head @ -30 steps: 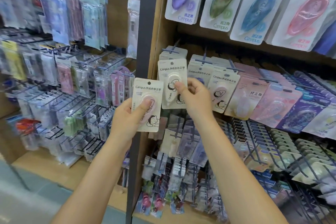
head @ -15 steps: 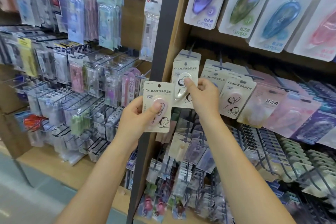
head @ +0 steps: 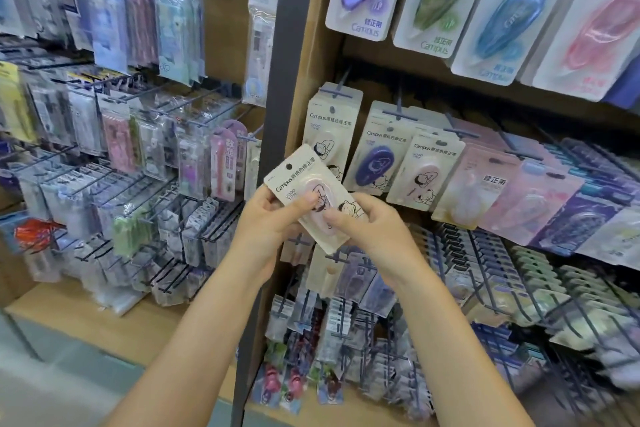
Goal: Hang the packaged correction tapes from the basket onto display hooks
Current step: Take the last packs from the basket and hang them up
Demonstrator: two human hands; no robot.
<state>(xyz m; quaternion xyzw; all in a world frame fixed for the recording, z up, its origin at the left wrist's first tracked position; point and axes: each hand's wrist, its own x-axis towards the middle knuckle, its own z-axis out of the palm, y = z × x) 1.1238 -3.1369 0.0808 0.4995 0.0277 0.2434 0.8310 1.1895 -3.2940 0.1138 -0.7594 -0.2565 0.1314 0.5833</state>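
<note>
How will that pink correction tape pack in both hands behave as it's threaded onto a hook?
The pink correction tape pack looks like thin card, so probably light and slightly bendy. Its glossy blister may slip under the left hand and right hand.

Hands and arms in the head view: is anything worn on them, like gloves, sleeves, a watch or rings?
Nothing worn shows. The left hand and right hand are bare, with no gloves, and no rings visible. Both forearms are bare to the frame's bottom edge: no sleeves, watch or bracelet in view.
</note>
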